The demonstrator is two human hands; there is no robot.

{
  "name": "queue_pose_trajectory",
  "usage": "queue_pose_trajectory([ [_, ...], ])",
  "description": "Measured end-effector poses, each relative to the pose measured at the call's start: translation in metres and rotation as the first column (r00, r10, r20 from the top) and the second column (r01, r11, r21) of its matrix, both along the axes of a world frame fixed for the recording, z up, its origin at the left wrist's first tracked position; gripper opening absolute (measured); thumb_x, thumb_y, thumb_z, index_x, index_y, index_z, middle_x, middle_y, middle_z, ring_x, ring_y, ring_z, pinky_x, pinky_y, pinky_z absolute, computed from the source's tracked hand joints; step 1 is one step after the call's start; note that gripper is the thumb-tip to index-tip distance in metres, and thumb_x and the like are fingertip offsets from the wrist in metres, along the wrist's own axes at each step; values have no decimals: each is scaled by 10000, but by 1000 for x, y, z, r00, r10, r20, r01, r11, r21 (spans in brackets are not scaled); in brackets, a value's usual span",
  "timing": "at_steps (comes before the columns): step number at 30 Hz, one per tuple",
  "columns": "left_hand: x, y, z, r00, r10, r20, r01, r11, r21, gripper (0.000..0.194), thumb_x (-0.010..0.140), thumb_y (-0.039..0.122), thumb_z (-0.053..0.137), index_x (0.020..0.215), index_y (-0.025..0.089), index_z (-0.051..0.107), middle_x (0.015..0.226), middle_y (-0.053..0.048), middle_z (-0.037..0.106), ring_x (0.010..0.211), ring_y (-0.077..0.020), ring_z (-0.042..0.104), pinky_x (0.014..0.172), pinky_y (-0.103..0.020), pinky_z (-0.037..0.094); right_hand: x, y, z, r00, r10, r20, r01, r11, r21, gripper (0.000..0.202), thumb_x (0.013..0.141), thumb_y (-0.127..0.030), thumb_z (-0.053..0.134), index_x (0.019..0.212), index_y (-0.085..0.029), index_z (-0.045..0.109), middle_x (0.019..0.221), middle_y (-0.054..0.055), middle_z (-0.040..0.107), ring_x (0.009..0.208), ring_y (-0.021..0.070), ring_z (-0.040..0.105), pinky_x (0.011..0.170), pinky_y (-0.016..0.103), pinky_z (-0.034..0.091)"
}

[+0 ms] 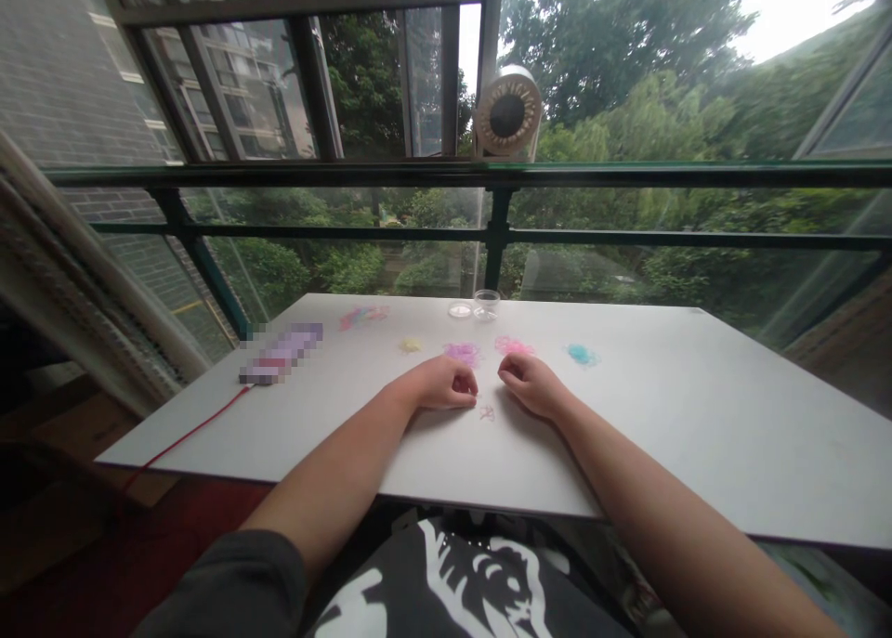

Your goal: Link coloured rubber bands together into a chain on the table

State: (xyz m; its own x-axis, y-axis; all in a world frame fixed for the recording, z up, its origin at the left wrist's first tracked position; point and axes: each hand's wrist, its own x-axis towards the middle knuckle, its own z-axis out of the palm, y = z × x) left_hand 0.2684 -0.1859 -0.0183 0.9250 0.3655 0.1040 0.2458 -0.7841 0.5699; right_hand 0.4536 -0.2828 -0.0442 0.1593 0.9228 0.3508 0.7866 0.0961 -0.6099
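Note:
Both my forearms rest on a white table (697, 415). My left hand (446, 383) and my right hand (530, 383) lie close together near the table's middle, fingers curled shut. A few small pink rubber bands (486, 412) lie on the table between and just in front of the two hands; whether the fingertips pinch any is too small to tell. Beyond the hands lie small heaps of bands: purple (463, 351), pink (514, 345), blue (581, 354) and yellow (410, 345).
A small clear round container (486, 303) and its lid (460, 310) stand at the table's far edge. A multicoloured heap (362, 316) and a blurred purple object (282, 353) with a red cable (188, 434) lie at the left. A glass railing stands behind the table.

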Motion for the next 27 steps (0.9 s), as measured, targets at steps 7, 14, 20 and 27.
queue_pose_trajectory([
  [7, -2, 6, -1, 999, 52, -4, -51, 995, 86, 160, 638, 301, 604, 716, 186, 684, 643, 2, 639, 578, -103, 538, 535, -186, 371, -1, -1, 3, 1000, -14, 9, 14, 1000, -12, 118, 727, -228, 461, 710, -173, 564, 621, 3, 566, 588, 130, 486, 578, 245, 365],
  [14, -1, 6, 0, 998, 46, -36, -40, 985, 165, 177, 687, 320, 563, 717, 184, 672, 651, -5, 637, 558, -110, 507, 524, -205, 345, -1, -2, 3, 1000, -6, 6, 6, 1000, -8, 121, 737, -230, 460, 715, -171, 564, 625, 0, 566, 577, 123, 481, 570, 242, 363],
  [20, 1, 6, -5, 1000, 8, -25, -5, 991, 135, 218, 758, 325, 504, 783, 167, 652, 729, -26, 642, 610, -119, 506, 563, -205, 349, -4, -4, 6, 998, 58, -7, -58, 998, -27, 144, 729, -215, 474, 737, -157, 605, 655, 19, 600, 595, 125, 505, 575, 239, 377],
  [27, 2, 4, -4, 1000, -23, -18, 25, 997, 71, 284, 797, 378, 462, 807, 141, 620, 742, -30, 616, 628, -119, 482, 586, -214, 352, -8, -8, 8, 980, 193, -50, -196, 978, -69, 168, 700, -216, 519, 786, -147, 645, 558, -17, 524, 488, 82, 420, 472, 203, 319],
])
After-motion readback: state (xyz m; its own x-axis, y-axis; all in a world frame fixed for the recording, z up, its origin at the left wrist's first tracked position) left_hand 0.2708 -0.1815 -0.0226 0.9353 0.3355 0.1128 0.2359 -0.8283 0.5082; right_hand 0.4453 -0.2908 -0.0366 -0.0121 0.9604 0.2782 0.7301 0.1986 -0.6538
